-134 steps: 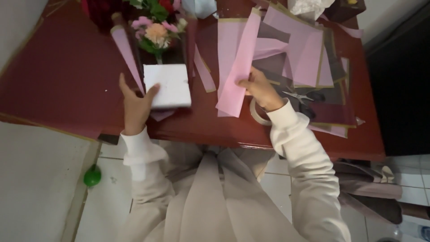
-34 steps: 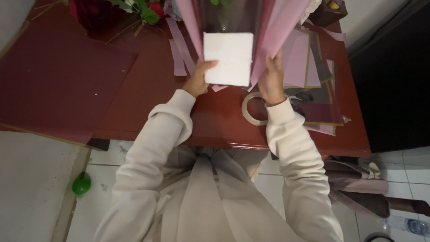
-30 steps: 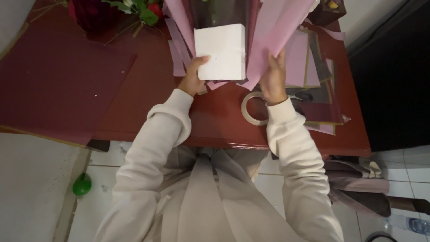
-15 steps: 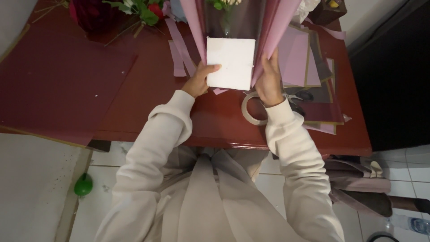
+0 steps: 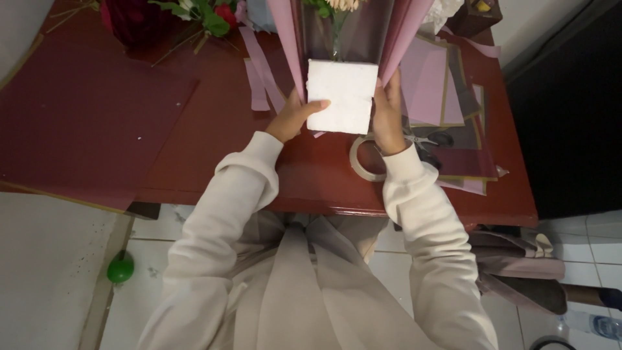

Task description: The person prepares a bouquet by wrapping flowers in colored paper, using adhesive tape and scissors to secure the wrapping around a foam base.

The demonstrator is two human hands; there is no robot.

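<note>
Your left hand [image 5: 293,118] grips the white foam block [image 5: 341,96] from its left edge, thumb laid across the front face, other fingers hidden behind. Your right hand [image 5: 387,116] clamps the block's right edge, fingers flat and pointing up along the pink wrapping sheet [image 5: 405,35] folded against that side. A second pink wrapping fold [image 5: 289,42] rises at the block's left. Block sits upright between both hands, above the near-middle of the red-brown table [image 5: 220,97], with a green stem [image 5: 336,40] poking up out of its top behind clear film. Just below your right wrist lies a tape roll [image 5: 361,159], flat on the table. Scissors [image 5: 427,139] just right of that hand, on stacked pink and dark sheets [image 5: 447,91]. Loose pink strips [image 5: 259,74] left of the block. Flowers [image 5: 207,14] at the far edge. Big maroon sheet [image 5: 91,123] covers the table's left. Green ball [image 5: 120,268] on the floor.
</note>
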